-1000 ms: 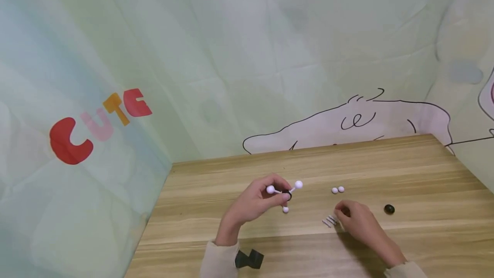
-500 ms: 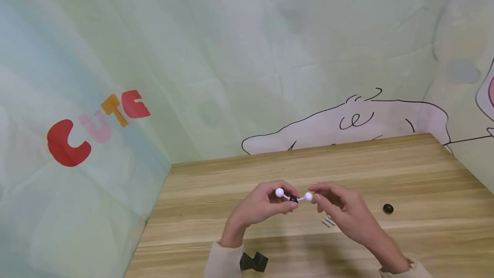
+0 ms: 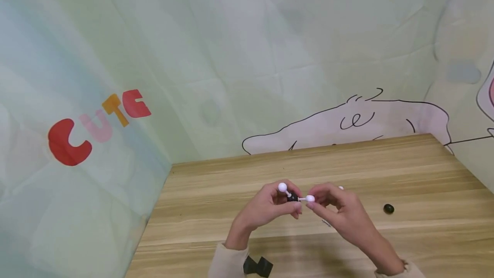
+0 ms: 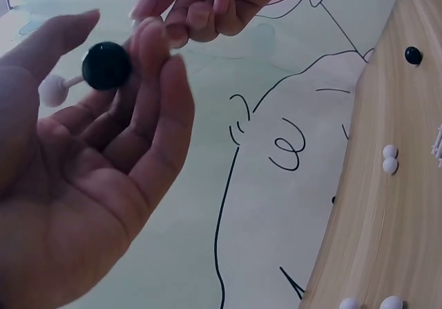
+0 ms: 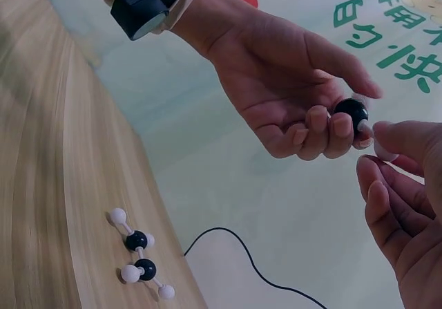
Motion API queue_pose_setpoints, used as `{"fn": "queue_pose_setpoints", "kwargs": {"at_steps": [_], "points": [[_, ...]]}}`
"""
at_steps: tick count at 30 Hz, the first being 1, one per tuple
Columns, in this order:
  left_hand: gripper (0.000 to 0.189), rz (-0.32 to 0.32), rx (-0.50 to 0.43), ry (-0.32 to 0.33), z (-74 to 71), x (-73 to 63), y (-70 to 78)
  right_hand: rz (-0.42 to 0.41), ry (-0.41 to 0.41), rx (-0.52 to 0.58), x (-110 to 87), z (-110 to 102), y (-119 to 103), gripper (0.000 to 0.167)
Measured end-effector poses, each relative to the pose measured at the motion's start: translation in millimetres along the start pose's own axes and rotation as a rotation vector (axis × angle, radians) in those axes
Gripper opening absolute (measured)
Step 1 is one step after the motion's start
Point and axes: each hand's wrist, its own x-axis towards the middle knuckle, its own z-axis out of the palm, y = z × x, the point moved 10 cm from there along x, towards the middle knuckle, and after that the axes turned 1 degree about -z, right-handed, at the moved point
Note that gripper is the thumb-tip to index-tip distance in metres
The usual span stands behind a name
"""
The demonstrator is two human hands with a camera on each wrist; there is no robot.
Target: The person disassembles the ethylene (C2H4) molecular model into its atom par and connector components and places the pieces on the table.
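My left hand [image 3: 264, 207] grips the black ball [image 3: 292, 197] of a ball-and-stick molecular model above the table. One white ball [image 3: 282, 187] stands out from it on a short stick, up and to the left. Another white ball [image 3: 310, 198] is on a stick to the right, pinched by the thumb and fingertips of my right hand [image 3: 345, 211]. The right wrist view shows the black ball [image 5: 351, 112] between thumb and curled fingers, with the two hands' fingertips close together. In the left wrist view, fingers hide the right-hand white ball.
A loose black ball [image 3: 388, 209] lies on the wooden table [image 3: 216, 183], right of my hands. Two white balls [image 4: 390, 158] lie near several thin sticks [image 4: 438, 146]. An assembled model with two black balls [image 5: 141, 254] rests on the table in the right wrist view.
My right hand has left the sticks on the table, moved up and left, and now pinches the model's white ball. My left hand has shifted slightly right and turned the model.
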Motion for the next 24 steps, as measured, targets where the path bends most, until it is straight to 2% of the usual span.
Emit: {"fn": "queue_pose_setpoints", "kwargs": {"at_steps": [11, 18, 24], "points": [[0.006, 0.049, 0.147, 0.101, -5.0, 2.3, 4.4, -0.146, -0.007, -0.037, -0.1, 5, -15, 0.025], [0.004, 0.119, 0.176, 0.074, -3.7, 0.9, 11.2, -0.152, -0.007, -0.048, -3.3, 6, -16, 0.026], [0.006, 0.140, 0.198, 0.063, -2.8, 1.2, 13.2, -0.137, -0.003, -0.050, -4.0, 4, -15, 0.027]]}}
